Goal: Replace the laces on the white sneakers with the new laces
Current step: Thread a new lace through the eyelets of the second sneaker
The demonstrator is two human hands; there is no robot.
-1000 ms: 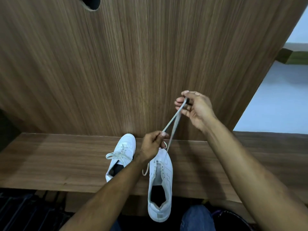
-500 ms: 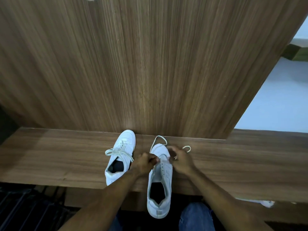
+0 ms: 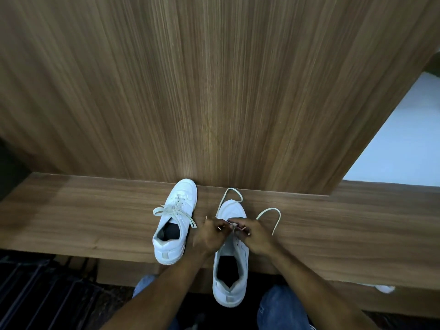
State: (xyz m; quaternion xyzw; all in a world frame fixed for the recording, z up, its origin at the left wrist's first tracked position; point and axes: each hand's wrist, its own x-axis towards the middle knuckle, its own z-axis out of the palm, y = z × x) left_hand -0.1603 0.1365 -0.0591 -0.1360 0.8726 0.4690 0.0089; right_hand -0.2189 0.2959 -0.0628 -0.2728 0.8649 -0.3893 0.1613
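Observation:
Two white sneakers stand on a wooden ledge (image 3: 71, 217). The left sneaker (image 3: 175, 222) is laced and tied in a bow. The right sneaker (image 3: 230, 263) hangs its heel over the ledge's front edge. My left hand (image 3: 210, 235) and my right hand (image 3: 253, 234) meet over its eyelets, each pinching the off-white lace (image 3: 273, 215). One lace loop lies past the toe, another curls to the right on the ledge. The fingertips hide where the lace enters the shoe.
A tall wooden panel (image 3: 214, 91) rises straight behind the ledge. A pale floor or wall (image 3: 404, 144) shows at the right. My blue-jeaned knees (image 3: 283, 308) are below the ledge. A small white object (image 3: 384, 288) lies at the lower right.
Both hands came down from pulling the lace taut in the air to the right sneaker's eyelets. The lace went slack into loops on the ledge.

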